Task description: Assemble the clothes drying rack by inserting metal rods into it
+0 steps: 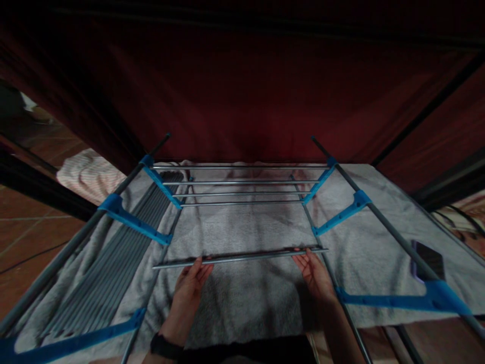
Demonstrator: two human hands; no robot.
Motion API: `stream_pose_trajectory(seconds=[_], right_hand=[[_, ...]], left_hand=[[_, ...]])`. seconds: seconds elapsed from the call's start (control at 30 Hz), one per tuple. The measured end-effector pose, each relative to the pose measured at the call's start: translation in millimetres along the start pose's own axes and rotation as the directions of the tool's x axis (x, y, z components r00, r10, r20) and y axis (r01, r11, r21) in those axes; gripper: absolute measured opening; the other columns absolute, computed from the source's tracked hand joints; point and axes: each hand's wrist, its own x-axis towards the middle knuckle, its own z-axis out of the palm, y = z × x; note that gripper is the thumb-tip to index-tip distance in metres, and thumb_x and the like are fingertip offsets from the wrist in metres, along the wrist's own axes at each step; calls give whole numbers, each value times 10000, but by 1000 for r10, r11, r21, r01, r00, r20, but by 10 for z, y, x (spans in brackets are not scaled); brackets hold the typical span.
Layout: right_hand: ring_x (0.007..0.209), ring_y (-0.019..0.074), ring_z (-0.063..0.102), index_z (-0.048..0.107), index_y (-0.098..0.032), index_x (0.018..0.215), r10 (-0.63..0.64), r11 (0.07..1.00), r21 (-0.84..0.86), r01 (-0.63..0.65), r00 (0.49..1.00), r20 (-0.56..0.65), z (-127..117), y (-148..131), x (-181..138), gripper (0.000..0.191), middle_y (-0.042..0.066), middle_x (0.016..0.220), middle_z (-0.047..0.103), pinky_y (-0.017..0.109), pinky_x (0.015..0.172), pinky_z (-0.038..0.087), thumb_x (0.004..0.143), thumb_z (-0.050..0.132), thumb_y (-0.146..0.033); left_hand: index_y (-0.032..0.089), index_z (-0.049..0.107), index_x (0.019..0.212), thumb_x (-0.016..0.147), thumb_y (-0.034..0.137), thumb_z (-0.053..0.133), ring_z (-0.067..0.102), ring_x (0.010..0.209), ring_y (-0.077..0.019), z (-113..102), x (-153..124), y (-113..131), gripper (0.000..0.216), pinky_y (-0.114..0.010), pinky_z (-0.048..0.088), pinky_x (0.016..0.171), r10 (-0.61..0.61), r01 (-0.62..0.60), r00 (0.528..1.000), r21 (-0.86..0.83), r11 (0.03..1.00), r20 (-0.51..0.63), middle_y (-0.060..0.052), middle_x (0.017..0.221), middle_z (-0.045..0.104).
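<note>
A loose grey metal rod (242, 257) lies crosswise between both hands, over a grey towel (242, 298). My left hand (191, 285) holds its left part with the fingers stretched along it. My right hand (314, 273) grips the rod near its right end, close to a blue plastic bracket (337, 218). Around them stands a drying-rack frame: long grey side tubes (394, 232) with blue brackets (132, 220). Several rods (242, 184) sit fitted across the far end.
A bundle of several spare grey rods (117, 263) lies on the towel at left. A dark phone (430, 260) rests on the towel at right. A striped cloth (89, 174) lies on the tiled floor at left. Dark red fabric hangs behind.
</note>
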Motion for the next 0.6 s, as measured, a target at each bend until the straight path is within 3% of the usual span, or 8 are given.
stream_pose_trajectory(seconds=[0.23,0.6], right_hand=[[1072,249,757,747,-277,897,-5,1000,-6,5,1000,23,20,-8,-16,298,40,992,803,464,1027,620,740,916,-466],[1145,245,747,779,-261,959,4,999,45,-8,997,74,26,-70,-94,350,42,1077,816,482,1101,574,680,962,-368]], left_hand=[[148,727,795,914,42,654,802,857,-194,-49,7,23,175,-342,658,903,-21,19,994,17,1000,105,-77,886,819],[176,716,764,876,-10,660,809,937,-202,-62,-54,48,224,-330,635,960,-41,42,989,-9,999,141,-60,886,819]])
